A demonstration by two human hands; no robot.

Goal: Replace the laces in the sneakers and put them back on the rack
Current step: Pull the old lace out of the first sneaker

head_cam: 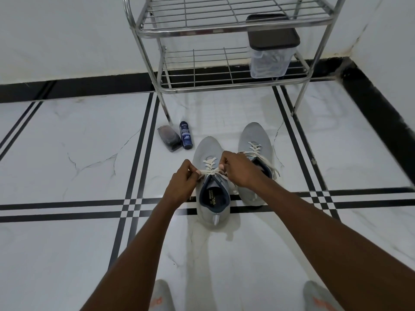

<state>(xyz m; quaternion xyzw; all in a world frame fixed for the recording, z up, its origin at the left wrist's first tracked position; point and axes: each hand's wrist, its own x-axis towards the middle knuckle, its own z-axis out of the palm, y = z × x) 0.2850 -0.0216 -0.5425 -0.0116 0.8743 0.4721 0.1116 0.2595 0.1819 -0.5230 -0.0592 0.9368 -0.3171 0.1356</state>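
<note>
A: Obs. 1, the near sneaker (207, 153). Where is it and who has it?

B: On the tiled floor (67, 153), toe toward the rack (224, 86), heel toward the person. Cream lace (210, 163) is crossed through the front eyelets. Both hands are at its top rows.

A: Left hand (183, 179)?

B: Fingers curled, thumb and fingertips pinching the lace end drawn out taut to the shoe's left side. Nothing else in it.

A: Right hand (239, 168)?

B: Also curled, knuckles up, fingertips pressed together at the lace just above the tongue. It pinches the lace there; the exact strand is hidden under the fingers. The hands are close, apart by little more than the shoe's width.

A: Beyond the hands?

B: Second sneaker (254, 140) just right of the right hand, partly behind it, already laced with loose ends trailing down its right side. Left and ahead of the left hand: a dark blue spray can (186, 135) upright, a dark brush case (169, 138) touching it. Farther ahead, on the rack's lower shelf, a clear lidded container (270, 55)

A: The rack shelves?

B: Wire grid, no shoes on them
</note>
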